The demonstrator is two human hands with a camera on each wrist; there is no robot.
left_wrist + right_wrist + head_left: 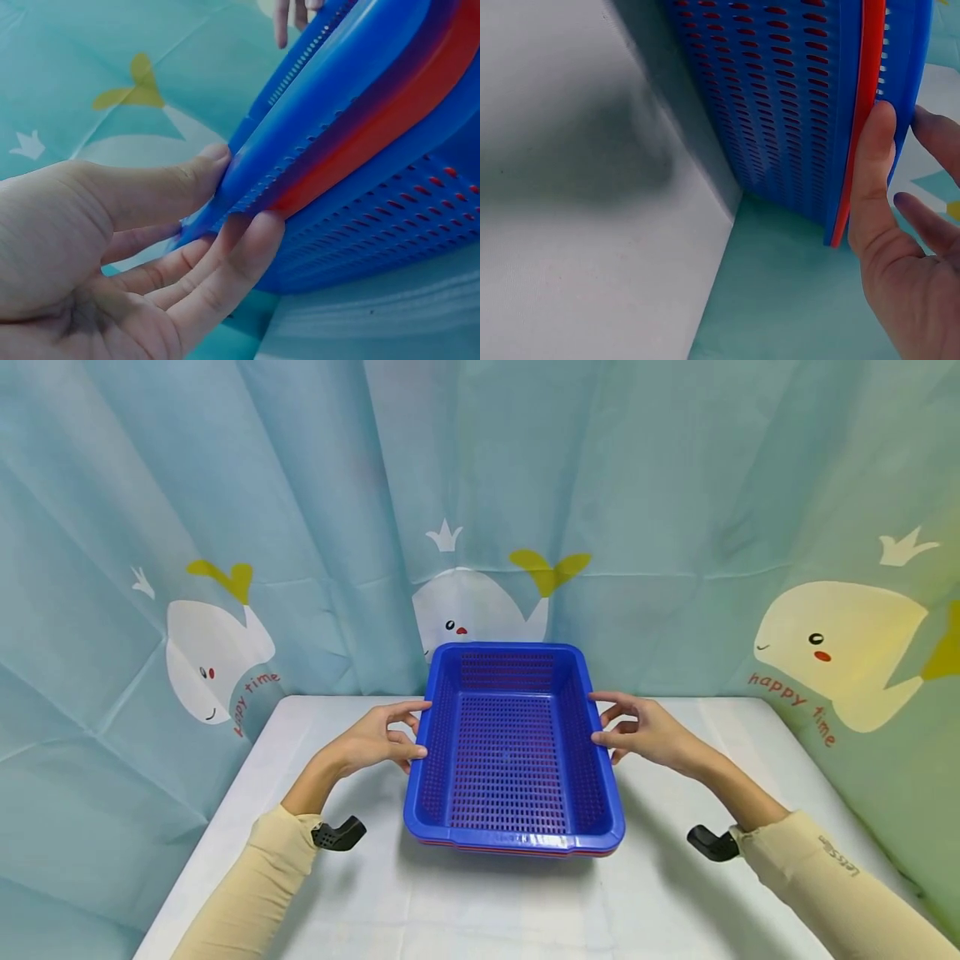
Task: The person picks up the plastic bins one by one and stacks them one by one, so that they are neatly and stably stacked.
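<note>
A blue perforated basket (pixel 517 839) sits in the middle of the white table (pixel 480 910), stacked on a red basket (pixel 375 127) whose rim shows just beneath it. My left hand (pixel 375 743) holds the left rim, thumb (pixel 172 184) on top and fingers (pixel 225 270) under the edge. My right hand (pixel 645 735) holds the right rim, with the thumb (pixel 874 172) lying along the blue and red edges (pixel 866 75) and the fingers behind. In the left wrist view a second blue wall (pixel 390 225) shows below the red rim. The basket is empty.
A teal curtain (pixel 675 485) printed with whales hangs close behind and to both sides of the table. Black wrist mounts (pixel 337 833) (pixel 712 843) stick out near each sleeve. Bare tabletop lies in front of the baskets.
</note>
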